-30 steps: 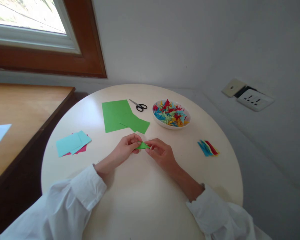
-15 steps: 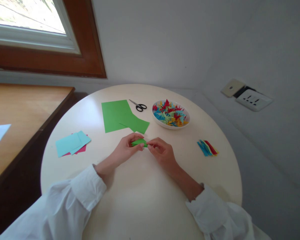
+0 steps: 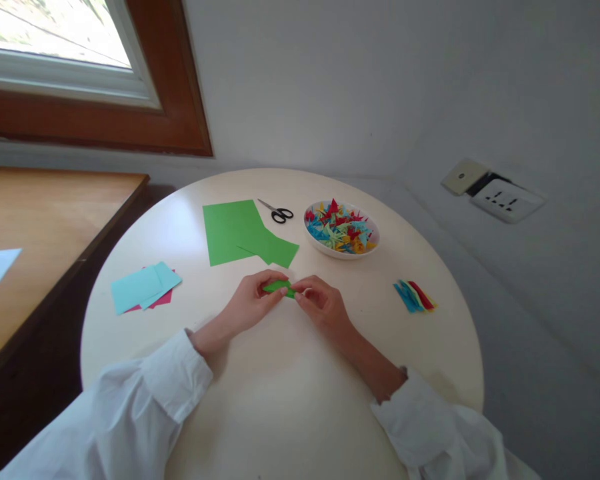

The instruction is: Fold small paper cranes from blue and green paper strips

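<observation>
A small folded piece of green paper (image 3: 275, 287) is held between both hands over the middle of the round table. My left hand (image 3: 254, 298) grips its left part, with the thumb on the near side and the fingers behind. At its right end, my right hand (image 3: 325, 303) pinches the paper between thumb and fingertips. The fingers cover part of the folds. Just beyond my hands lie sheets of green paper (image 3: 233, 230), a large one partly overlapped by smaller pieces.
Black-handled scissors (image 3: 280, 215) lie behind the green sheets. A white bowl (image 3: 325, 251) of colourful folded paper cranes stands at the back right. Folded paper strips (image 3: 414, 297) lie right; light-blue paper (image 3: 137, 287) over pink paper lies left. The white table (image 3: 280, 413) has a curved edge.
My right fingers have shifted slightly left along the green paper, and the two hands' fingertips are closer together. The green paper is tilted a little differently. Everything else stays put.
</observation>
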A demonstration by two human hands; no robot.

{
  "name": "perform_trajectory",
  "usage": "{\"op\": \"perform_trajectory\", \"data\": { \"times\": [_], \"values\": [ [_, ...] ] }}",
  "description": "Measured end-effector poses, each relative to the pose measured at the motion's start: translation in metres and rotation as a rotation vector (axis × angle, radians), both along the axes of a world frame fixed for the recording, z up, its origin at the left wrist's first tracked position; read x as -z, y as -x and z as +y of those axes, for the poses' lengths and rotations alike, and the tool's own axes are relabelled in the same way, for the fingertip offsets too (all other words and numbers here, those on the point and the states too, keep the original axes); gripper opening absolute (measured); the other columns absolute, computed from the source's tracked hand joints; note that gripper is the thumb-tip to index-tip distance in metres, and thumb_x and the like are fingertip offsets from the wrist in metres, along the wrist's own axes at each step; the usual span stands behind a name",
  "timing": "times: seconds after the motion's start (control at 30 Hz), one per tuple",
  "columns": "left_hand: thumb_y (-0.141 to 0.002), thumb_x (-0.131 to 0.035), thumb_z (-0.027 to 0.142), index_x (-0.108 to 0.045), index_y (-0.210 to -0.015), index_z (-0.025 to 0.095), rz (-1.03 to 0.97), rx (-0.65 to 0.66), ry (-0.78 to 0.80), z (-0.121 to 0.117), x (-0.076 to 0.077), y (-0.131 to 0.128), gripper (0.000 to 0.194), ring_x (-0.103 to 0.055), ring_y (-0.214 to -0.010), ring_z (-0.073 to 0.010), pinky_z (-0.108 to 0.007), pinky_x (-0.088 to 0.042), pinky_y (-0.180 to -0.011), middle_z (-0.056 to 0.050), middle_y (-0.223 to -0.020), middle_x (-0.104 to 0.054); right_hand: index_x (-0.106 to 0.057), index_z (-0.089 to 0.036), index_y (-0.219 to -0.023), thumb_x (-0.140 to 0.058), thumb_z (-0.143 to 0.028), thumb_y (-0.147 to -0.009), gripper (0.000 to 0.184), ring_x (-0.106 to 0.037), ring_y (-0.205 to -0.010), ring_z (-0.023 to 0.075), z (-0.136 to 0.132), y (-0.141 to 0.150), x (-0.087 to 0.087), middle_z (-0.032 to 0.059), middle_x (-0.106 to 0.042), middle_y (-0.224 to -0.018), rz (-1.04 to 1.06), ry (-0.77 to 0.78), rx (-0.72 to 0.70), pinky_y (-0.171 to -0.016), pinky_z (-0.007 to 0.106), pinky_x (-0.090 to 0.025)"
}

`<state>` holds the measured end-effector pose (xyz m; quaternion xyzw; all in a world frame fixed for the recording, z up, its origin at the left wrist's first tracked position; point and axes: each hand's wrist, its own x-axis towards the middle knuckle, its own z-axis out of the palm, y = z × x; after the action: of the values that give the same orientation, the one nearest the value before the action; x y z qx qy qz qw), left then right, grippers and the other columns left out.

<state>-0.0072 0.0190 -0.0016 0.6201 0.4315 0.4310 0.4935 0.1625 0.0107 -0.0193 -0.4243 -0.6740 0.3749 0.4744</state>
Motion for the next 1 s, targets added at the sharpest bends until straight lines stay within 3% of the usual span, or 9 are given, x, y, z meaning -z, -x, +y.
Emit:
{"op": "perform_trajectory", "data": {
  "times": [0.53, 0.73, 0.87, 1.0],
  "values": [
    [-0.078, -0.06, 0.03, -0.068, -0.093, 0.017, 0.064, 0.04, -0.071, -0.001, 0.01, 0.0, 0.021, -0.061, -0.078, -0.0185, -0.025, -0.046, -0.068, -0.007, -0.088, -0.07, -0.062, -0.021, -0.08, -0.06, -0.023, -0.074, 0.007, -0.057, -0.072, 0.0148, -0.001, 0.003, -0.002, 0.0026, -0.063, -0.08, -0.07, -0.014, 0.03, -0.06, 0.027, -0.043],
    [-0.077, -0.063, 0.035, -0.067, -0.096, 0.018, 0.024, 0.091, -0.051, -0.002, 0.012, 0.0, 0.026, -0.061, -0.081, -0.0188, -0.026, -0.046, -0.071, -0.007, -0.09, -0.069, -0.06, -0.022, -0.075, -0.061, -0.02, -0.073, 0.003, -0.058, -0.078, 0.0161, 0.0, 0.003, 0.001, 0.0032, -0.062, -0.082, -0.012, -0.034, 0.006, -0.066, 0.029, -0.046],
    [-0.075, -0.066, 0.034, -0.064, -0.097, 0.017, -0.035, 0.065, -0.019, -0.001, 0.014, -0.001, 0.028, -0.061, -0.078, -0.0182, -0.027, -0.047, -0.07, -0.008, -0.087, -0.069, -0.061, -0.022, -0.073, -0.06, -0.02, -0.073, 0.002, -0.058, -0.077, 0.0163, 0.001, 0.004, 0.002, 0.0031, -0.062, -0.08, 0.025, -0.017, 0.033, -0.069, 0.03, -0.047],
    [-0.07, -0.068, 0.029, -0.066, -0.087, 0.017, -0.033, -0.042, -0.016, 0.001, 0.014, 0.0, 0.021, -0.059, -0.069, -0.0158, -0.025, -0.045, -0.065, -0.005, -0.075, -0.067, -0.061, -0.021, -0.074, -0.06, -0.021, -0.073, 0.002, -0.058, -0.08, 0.0165, 0.001, 0.004, 0.004, 0.0038, -0.061, -0.082, 0.055, 0.006, 0.088, -0.071, 0.03, -0.048]
  ]
}}
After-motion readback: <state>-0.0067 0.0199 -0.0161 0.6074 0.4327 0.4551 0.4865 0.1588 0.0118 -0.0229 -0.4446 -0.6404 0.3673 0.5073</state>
